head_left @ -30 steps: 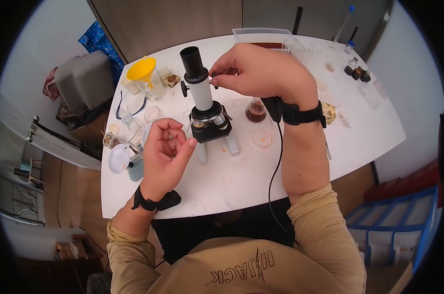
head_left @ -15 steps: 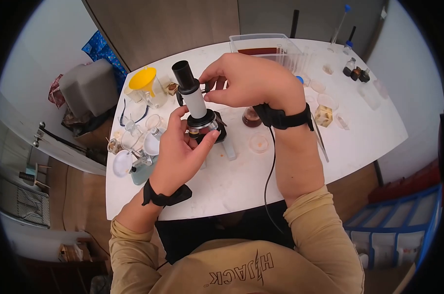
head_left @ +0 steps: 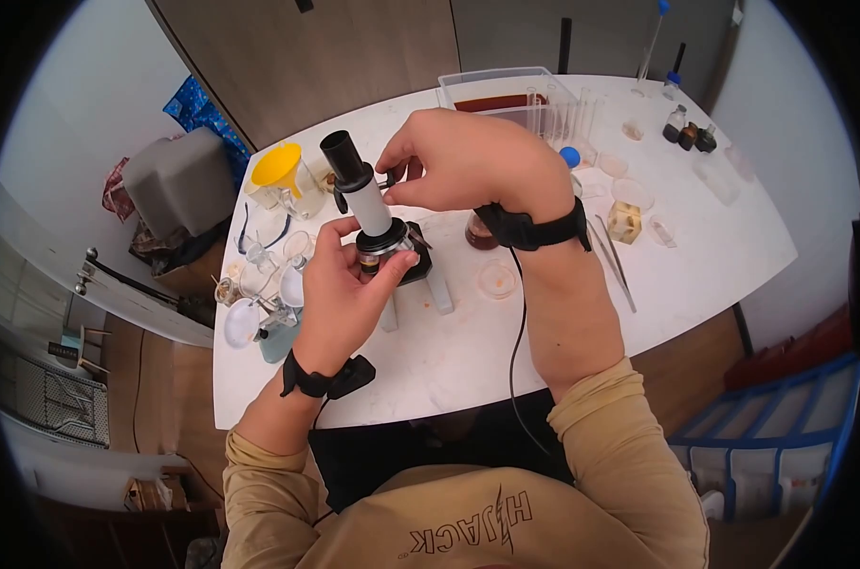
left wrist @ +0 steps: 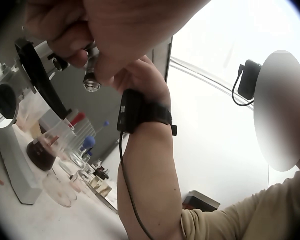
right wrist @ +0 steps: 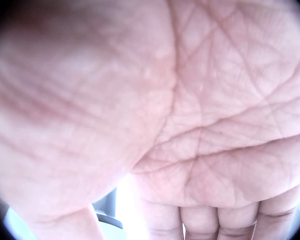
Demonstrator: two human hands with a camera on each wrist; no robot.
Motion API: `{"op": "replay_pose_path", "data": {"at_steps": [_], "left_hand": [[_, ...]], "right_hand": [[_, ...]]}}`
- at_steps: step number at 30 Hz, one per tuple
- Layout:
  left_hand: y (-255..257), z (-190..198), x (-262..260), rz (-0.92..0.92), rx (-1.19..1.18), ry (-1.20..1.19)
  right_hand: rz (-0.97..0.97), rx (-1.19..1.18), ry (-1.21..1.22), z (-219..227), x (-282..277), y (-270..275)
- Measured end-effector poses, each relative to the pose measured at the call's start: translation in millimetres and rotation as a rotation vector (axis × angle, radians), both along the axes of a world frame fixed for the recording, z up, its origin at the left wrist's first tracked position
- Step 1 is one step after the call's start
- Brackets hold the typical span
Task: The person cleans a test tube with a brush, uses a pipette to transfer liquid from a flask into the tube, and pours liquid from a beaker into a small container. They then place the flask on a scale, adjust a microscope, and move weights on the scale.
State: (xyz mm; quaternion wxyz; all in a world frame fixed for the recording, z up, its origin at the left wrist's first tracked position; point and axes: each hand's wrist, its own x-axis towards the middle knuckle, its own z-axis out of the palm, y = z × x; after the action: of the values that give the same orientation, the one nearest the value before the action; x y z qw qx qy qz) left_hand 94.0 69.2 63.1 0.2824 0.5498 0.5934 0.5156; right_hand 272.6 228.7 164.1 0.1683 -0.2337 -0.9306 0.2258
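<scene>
A microscope (head_left: 368, 211) with a white tube and black eyepiece stands on the table, its tube leaning left in the head view. My left hand (head_left: 340, 299) grips the revolving nosepiece below the tube, fingers on one side and thumb on the other. In the left wrist view, a metal objective lens (left wrist: 91, 82) pokes out beneath that hand. My right hand (head_left: 482, 163) pinches the black focus knob (head_left: 389, 179) on the tube's right side. The right wrist view is mostly filled by the palm (right wrist: 200, 115), hiding the fingertips.
Right of the microscope are a flask of dark red liquid (head_left: 482, 233) and a petri dish (head_left: 497, 279). Tweezers (head_left: 616, 266) lie farther right. Test tubes (head_left: 563, 114) stand at the back. A yellow funnel (head_left: 277, 166) and a balance (head_left: 276, 334) are on the left.
My left hand has moved from beside the microscope onto its nosepiece. My right hand has stayed at the focus knob. The tube appears more tilted left in the head view.
</scene>
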Motion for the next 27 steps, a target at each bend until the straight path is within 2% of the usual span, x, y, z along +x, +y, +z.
{"op": "replay_pose_path", "data": {"at_steps": [5, 14, 16, 19, 20, 22, 27], "left_hand": [[2, -1, 1, -0.003, 0.013, -0.031], [-2, 2, 2, 0.036, -0.010, 0.047], [-5, 3, -4, 0.070, -0.032, 0.210], [-11, 8, -14, 0.079, -0.044, 0.232], [-10, 4, -19, 0.079, -0.043, 0.228], [-5, -7, -31, 0.052, 0.157, 0.111], [-10, -17, -42, 0.032, 0.208, 0.044]], "right_hand": [[0.022, 0.008, 0.002, 1, 1, 1], [0.023, 0.013, 0.012, 0, 0, 2], [0.035, 0.024, 0.054, -6, -1, 7], [0.039, 0.036, 0.087, -13, -4, 14], [0.039, 0.036, 0.083, -13, -3, 16], [0.017, 0.008, 0.025, -7, -2, 13], [-0.009, -0.037, 0.016, -3, -4, 8]]}}
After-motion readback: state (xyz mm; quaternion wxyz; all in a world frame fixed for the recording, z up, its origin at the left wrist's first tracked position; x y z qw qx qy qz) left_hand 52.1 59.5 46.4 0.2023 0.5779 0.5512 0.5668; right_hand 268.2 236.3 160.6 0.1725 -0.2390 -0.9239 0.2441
